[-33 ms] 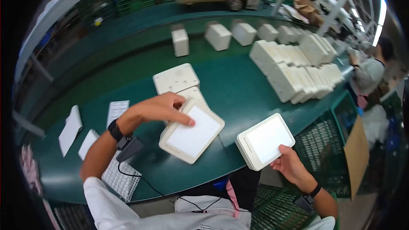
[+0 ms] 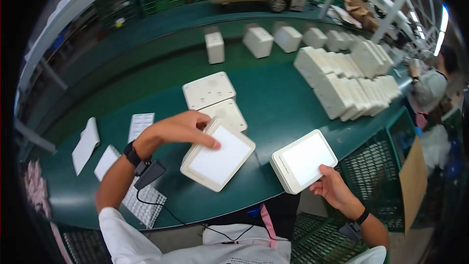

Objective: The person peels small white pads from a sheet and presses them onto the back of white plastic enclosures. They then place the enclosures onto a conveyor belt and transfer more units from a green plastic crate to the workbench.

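Observation:
My left hand (image 2: 188,129) grips a cream-white square box-shaped device (image 2: 222,159) with a bright white front panel, its thumb on the panel. The device is tilted above the green table. In my right hand (image 2: 334,188) is a similar white-panelled device (image 2: 308,161), gripped at its lower right corner near the table's front edge. Just beyond my left hand, two cream housings lie flat: a farther one (image 2: 209,90) with small slots and a nearer one (image 2: 228,113), partly hidden by the held device.
Stacked cream devices (image 2: 342,88) fill the table's right side; a row of upright ones (image 2: 258,42) stands beyond. White sheets (image 2: 87,146) and a dimpled white tray (image 2: 144,205) lie at left. A green crate (image 2: 366,166) is at right. A co-worker (image 2: 430,85) works far right.
The whole scene has shifted slightly to the right in view. More of the nearer flat housing shows beside the device in my left hand. Both hands keep their grips.

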Available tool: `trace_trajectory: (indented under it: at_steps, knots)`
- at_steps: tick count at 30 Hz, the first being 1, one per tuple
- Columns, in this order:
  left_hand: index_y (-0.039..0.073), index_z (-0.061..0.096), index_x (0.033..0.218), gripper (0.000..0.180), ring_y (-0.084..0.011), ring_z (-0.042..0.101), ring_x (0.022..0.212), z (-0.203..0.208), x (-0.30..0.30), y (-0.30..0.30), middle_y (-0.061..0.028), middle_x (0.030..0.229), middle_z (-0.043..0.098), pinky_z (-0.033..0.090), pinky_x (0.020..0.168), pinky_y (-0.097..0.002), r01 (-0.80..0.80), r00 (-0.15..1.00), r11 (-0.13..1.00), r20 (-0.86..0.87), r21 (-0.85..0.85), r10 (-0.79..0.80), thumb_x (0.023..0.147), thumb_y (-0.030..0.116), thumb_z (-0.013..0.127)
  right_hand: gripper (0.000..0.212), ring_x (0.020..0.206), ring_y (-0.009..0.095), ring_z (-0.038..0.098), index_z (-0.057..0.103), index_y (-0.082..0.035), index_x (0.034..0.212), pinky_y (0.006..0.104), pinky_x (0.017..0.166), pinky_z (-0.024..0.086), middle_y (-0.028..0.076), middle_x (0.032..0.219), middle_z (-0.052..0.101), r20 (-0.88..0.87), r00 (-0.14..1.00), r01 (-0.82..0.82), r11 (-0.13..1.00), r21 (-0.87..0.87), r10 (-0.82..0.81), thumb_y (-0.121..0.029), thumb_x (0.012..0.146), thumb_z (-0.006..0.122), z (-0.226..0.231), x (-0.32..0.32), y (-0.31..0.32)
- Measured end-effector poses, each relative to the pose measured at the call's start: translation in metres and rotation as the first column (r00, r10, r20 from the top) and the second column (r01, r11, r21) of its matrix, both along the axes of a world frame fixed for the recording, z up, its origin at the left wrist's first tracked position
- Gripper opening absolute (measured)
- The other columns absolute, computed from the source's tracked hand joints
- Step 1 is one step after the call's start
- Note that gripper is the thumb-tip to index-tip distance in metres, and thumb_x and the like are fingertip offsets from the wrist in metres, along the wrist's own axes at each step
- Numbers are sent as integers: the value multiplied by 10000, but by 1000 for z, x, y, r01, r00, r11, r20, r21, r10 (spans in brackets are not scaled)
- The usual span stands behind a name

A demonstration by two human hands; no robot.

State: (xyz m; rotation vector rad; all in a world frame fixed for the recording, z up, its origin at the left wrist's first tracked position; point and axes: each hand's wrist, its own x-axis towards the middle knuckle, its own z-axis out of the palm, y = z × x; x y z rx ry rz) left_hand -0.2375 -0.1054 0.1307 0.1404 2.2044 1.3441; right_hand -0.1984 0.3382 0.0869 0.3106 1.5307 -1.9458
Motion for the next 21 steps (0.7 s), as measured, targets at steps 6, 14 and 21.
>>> trace_trajectory:
  at_steps: [6,14,21]
  knots:
    - [-37,686,1142,563,-130,636,901,-21,83,-29,-72,1001,709,490,792,-262,-105,983,986,137,-131,122,749,329,856,541,670,151,677,560,-13,1212,221,534,525,89,980,676,84,966,-248,968,47,243,-469,935,648,-35,-57,-52]
    - [-9,699,1152,533,-151,652,896,-37,92,9,-89,990,722,504,786,-278,-242,967,962,48,-124,249,769,335,837,617,636,116,651,566,-20,1202,207,523,507,79,959,677,70,946,-324,932,164,316,-547,901,675,-39,-88,-63]
    - [7,712,1134,467,-204,682,920,-58,108,54,-118,995,734,518,818,-306,-418,886,899,-275,-128,373,804,325,804,640,635,111,647,568,-7,1201,211,520,508,102,955,691,81,920,-392,887,244,385,-549,885,694,-31,-83,-63]
